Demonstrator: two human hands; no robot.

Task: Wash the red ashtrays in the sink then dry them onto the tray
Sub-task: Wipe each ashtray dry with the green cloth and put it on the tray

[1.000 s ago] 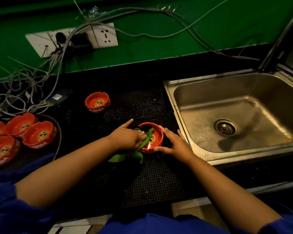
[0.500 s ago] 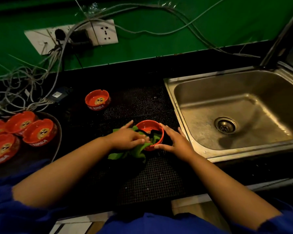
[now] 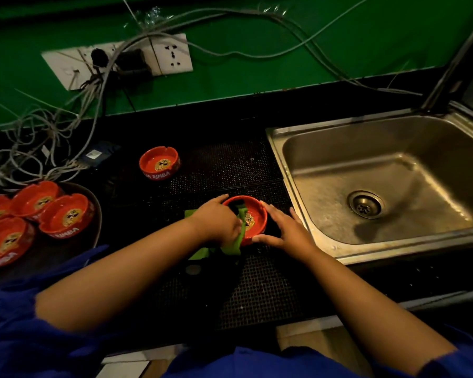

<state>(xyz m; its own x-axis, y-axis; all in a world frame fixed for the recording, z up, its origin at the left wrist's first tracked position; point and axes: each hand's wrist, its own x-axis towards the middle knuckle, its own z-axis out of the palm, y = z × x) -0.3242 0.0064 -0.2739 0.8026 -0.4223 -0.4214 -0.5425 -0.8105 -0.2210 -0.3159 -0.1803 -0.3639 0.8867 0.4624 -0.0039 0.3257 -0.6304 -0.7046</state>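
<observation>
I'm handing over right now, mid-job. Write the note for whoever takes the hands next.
The left hand grips the green cloth, wiping inside the ashtray on the mat.
The right hand is open, straight fingers steadying that ashtray's side.
The tray, far left, holds four ashtrays; a lone ashtray sits further back on the mat; the sink holds none.
Done: four on the tray.
Left: finish drying this one, set it on the tray, then handle the lone ashtray; whether it is washed I cannot tell.

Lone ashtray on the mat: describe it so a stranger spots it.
Start at the steel sink, then go left across the black mesh mat. A red ashtray sits at its far left. It alone is neither on the tray nor held.
</observation>
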